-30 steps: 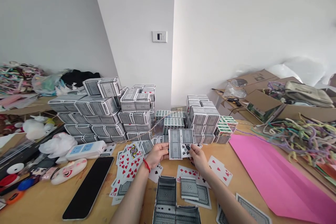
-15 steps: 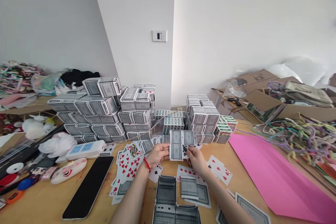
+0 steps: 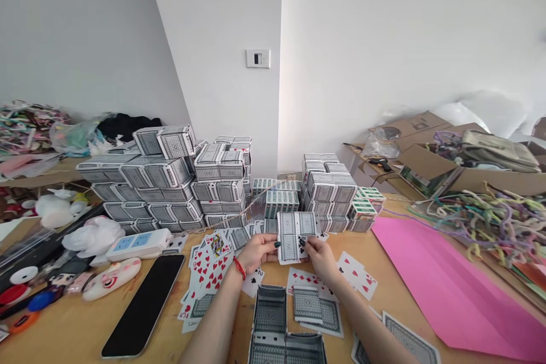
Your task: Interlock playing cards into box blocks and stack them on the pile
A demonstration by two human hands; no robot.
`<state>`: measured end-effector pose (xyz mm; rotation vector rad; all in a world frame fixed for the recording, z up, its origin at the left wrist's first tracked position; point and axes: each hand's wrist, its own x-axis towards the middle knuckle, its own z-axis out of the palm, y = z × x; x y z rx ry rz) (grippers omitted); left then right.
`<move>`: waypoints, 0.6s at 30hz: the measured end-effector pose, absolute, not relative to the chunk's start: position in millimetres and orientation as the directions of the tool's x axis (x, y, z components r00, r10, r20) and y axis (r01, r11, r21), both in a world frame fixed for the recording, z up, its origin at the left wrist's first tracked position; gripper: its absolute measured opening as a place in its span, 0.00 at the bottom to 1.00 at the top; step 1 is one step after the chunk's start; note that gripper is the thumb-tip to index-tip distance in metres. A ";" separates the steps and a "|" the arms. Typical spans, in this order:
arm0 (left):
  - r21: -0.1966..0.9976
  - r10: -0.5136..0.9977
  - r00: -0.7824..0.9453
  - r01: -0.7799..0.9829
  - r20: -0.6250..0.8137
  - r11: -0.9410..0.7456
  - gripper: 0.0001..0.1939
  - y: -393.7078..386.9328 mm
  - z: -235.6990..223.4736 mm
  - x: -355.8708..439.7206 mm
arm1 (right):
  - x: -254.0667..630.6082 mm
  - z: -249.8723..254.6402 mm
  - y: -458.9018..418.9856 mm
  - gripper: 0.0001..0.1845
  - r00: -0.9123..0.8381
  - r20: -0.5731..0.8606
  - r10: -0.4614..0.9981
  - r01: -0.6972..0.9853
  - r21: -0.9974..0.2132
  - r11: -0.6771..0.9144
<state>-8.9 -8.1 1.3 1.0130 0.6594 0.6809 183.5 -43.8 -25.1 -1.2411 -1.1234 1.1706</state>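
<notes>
Between both hands, above the table, are joined playing cards (image 3: 288, 237) with grey patterned backs and a black-suit face showing at the lower right. My left hand (image 3: 258, 251), with a red cord at the wrist, pinches their left edge, its dark thumbnail in front. My right hand (image 3: 319, 255) is closed on the lower right part. Below the hands sits an open L-shaped tray made of folded cards (image 3: 269, 318). Small folded cards (image 3: 307, 302) lie beside it, on loose face-down cards. Face-up hearts cards (image 3: 212, 270) are spread left of my left forearm.
Stacks of folded-card blocks (image 3: 157, 170) stand at the back left, with another stack (image 3: 328, 187) at the back right. Green card boxes (image 3: 281, 201) sit between them. A black phone (image 3: 144, 304) and power strip (image 3: 139, 243) lie left. Pink paper (image 3: 447, 278) covers the right side.
The joined cards have shifted slightly right and tilted a little. My left thumb has come round onto their front edge. My right fingers have moved slightly along the lower right part.
</notes>
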 end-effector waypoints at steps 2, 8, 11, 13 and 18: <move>0.904 0.772 0.606 -0.196 -0.192 0.379 0.21 -7.0 0.4 -8.8 | 184.7 -26.5 -42.7 0.17 0.089 -0.024 0.996 -0.035 -0.999 -0.021; 0.914 0.800 0.557 -0.164 -0.224 0.370 0.21 -4.9 -1.6 -7.9 | 184.6 -27.4 -41.7 0.17 0.104 -0.047 0.993 -0.059 -0.997 -0.041; 0.928 0.817 0.538 -0.154 -0.209 0.339 0.19 -4.6 -1.7 -7.2 | 183.9 -26.5 -42.2 0.17 0.122 -0.055 0.991 -0.071 -0.996 -0.047; 0.933 0.817 0.540 -0.144 -0.204 0.329 0.19 -4.6 -1.2 -7.1 | 183.9 -26.2 -42.4 0.17 0.132 -0.059 0.989 -0.081 -0.996 -0.048; 0.949 0.829 0.521 -0.099 -0.206 0.298 0.17 -4.8 -1.3 -6.6 | 185.3 -29.0 -41.7 0.18 0.163 -0.068 0.984 -0.091 -0.994 -0.053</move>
